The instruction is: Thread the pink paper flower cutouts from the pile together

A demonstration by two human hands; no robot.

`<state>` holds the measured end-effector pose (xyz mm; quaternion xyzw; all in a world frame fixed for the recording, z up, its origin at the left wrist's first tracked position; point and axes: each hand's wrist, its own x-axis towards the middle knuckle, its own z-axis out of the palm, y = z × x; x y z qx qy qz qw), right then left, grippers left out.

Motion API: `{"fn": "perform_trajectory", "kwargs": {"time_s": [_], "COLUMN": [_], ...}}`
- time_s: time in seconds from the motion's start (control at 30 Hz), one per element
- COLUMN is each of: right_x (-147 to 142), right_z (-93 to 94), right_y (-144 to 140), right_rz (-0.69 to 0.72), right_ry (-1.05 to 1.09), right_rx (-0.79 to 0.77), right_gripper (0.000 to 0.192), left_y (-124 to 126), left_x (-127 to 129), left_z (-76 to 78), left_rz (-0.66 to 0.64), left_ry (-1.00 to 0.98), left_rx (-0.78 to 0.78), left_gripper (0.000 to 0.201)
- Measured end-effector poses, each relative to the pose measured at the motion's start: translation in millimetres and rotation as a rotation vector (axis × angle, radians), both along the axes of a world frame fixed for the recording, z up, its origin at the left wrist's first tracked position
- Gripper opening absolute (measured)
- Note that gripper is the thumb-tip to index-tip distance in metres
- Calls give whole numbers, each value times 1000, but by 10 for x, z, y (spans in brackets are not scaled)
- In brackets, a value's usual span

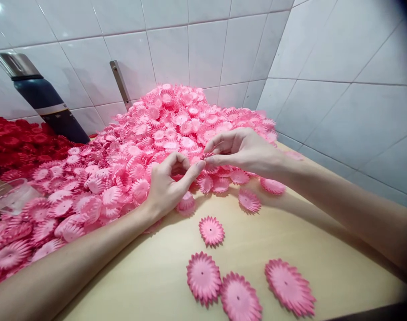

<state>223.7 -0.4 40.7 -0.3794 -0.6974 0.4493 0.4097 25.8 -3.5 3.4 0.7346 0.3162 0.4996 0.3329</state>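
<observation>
1. Leftmost, at 9 o'clock: heap of red flower cutouts [19, 142] against the tiled wall [203, 49]; just behind at 10 o'clock, dark blue bottle [45, 100] with steel cap, tilted.
2. Clear plastic bag [10, 196] at 9 o'clock, half buried at the edge of the pink pile.
3. Big pile of pink flower cutouts [130, 147] from 9 to 12 o'clock, banked into the wall corner; metal bracket [120, 84] on the wall above at 11 o'clock.
4. Left hand [168, 185] at centre, resting on the pile's front edge, thumb and index curled together; a bit of pink between the fingers, grip contents hard to tell.
5. Right hand [243, 149] just right of centre, toward 1 o'clock, fingertips meeting the left hand's; thumb and index pinching a small pink flower piece [208, 156], other fingers spread above.
6. Wooden table [323, 240] bare toward 4 o'clock; loose single flower [211, 231] at 6 o'clock, near the left wrist.
7. Three stacked flower sets [238, 287] at 6 o'clock by the lower edge, two touching, third apart to the right.
</observation>
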Motion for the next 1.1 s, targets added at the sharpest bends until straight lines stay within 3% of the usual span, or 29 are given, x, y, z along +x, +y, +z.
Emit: {"fn": "perform_trajectory", "kwargs": {"time_s": [0.27, 0.63, 0.8, 0.93, 1.1], "right_x": [-96, -147, -151, -156, -174], "right_z": [-94, -112, -144, -155, -187], "right_y": [-14, -59, -66, -61, -53], "right_rz": [5, -53, -65, -85, -78], "right_ry": [-102, -82, -89, -62, -34], "right_rx": [71, 91, 91, 96, 118], "right_gripper": [24, 29, 35, 28, 30], "left_y": [40, 38, 35, 7, 21], "left_x": [-2, -15, -22, -10, 0], "left_z": [-43, 26, 16, 9, 11], "left_rz": [-127, -92, -136, -197, -153], "left_ry": [-73, -150, -125, -104, -83], "left_rx": [-69, -219, -206, -218, -231], "left_gripper": [24, 17, 21, 21, 17]}}
